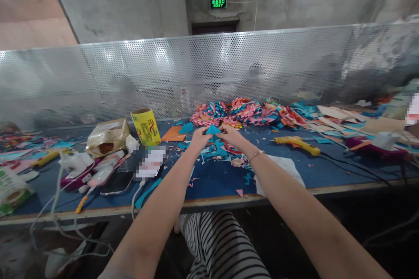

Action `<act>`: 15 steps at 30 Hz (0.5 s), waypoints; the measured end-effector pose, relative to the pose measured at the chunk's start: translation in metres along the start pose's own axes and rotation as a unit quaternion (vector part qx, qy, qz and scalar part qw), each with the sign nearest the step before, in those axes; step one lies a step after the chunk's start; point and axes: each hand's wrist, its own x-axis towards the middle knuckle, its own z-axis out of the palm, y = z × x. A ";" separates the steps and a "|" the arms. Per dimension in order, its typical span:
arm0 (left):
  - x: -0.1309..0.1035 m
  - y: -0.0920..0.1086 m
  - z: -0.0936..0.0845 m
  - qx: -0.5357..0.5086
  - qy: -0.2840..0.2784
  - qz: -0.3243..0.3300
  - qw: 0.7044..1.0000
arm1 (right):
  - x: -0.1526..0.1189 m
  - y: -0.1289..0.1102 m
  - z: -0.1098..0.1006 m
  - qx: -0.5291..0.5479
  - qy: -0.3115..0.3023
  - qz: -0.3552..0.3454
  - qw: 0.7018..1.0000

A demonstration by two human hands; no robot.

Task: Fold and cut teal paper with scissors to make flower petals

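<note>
Both arms reach out over a blue table top (pixel 209 183). Between my hands is a small folded piece of blue paper (pixel 213 130). My left hand (pixel 200 136) pinches its left side, and my right hand (pixel 228 134) pinches its right side. Blue and pink paper scraps (pixel 212 151) lie beneath and around the hands. Just behind them is a heap of pink, blue and orange paper flowers (pixel 209 114). A white sheet (pixel 284 170) lies partly under my right forearm.
A yellow box (pixel 146 127), a brown paper bag (pixel 108 137) and phones (pixel 118 182) with cables are on the left. A yellow glue gun (pixel 299 144) and cut paper (pixel 340 117) lie right. A perforated metal screen (pixel 170 74) stands behind.
</note>
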 end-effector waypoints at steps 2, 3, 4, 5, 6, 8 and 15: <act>-0.002 0.000 -0.001 -0.022 -0.009 0.007 1.000 | -0.002 -0.002 0.001 0.000 0.000 0.000 1.000; -0.002 0.000 -0.001 -0.033 -0.013 0.007 0.999 | -0.003 -0.003 0.002 -0.002 0.000 -0.003 1.000; -0.002 -0.001 -0.001 -0.044 -0.016 0.006 0.999 | -0.003 -0.004 0.002 -0.005 -0.001 -0.007 1.000; -0.002 -0.001 -0.001 -0.056 -0.017 0.002 0.998 | -0.004 -0.004 0.002 -0.007 -0.003 -0.009 1.000; -0.001 -0.002 -0.001 -0.070 -0.018 -0.002 0.997 | -0.004 -0.005 0.002 -0.007 -0.005 -0.011 1.000; 0.000 -0.003 -0.001 -0.099 -0.017 -0.011 0.995 | -0.004 -0.005 0.002 0.001 -0.013 -0.015 1.000; -0.002 0.002 0.001 -0.157 -0.011 -0.030 0.987 | -0.001 -0.002 0.001 0.100 -0.021 -0.002 0.995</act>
